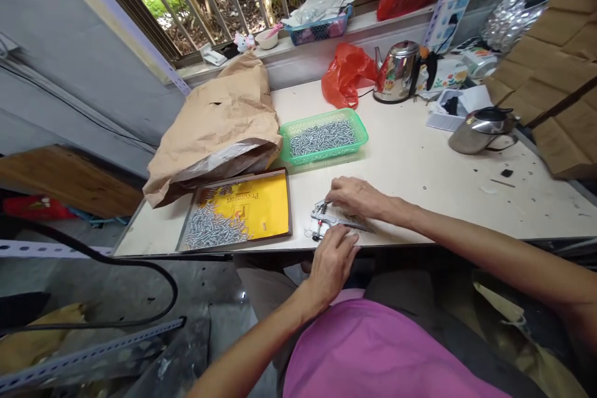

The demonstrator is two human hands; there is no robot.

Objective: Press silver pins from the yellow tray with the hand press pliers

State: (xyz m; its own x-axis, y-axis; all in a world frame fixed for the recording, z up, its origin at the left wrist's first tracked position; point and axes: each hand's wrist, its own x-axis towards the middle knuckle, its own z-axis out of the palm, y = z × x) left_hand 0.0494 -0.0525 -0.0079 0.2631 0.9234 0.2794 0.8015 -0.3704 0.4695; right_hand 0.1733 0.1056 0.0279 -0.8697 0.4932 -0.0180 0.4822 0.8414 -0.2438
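Note:
A small grey metal device [329, 219] with a dark coil spring and a red part lies flat near the front edge of the table. At its near side is my left hand [332, 261], with the fingers bent and close together over its lower end. My right hand [358, 196] reaches in from the right, and its fingertips are pinched at the spring end. What sits between those fingertips is hidden. Left of the device, a shallow tray [290, 202] with a yellow lining holds many small metal pins. Behind it, a green plastic basket [365, 137] contains more of them.
A large brown paper bag [224, 109] stands behind the tray. Farther back are a red plastic bag [347, 74] and a steel kettle [396, 71]. On the right are a metal teapot [480, 130], a white box [441, 119] and cardboard [550, 68]. Small scraps lie around there.

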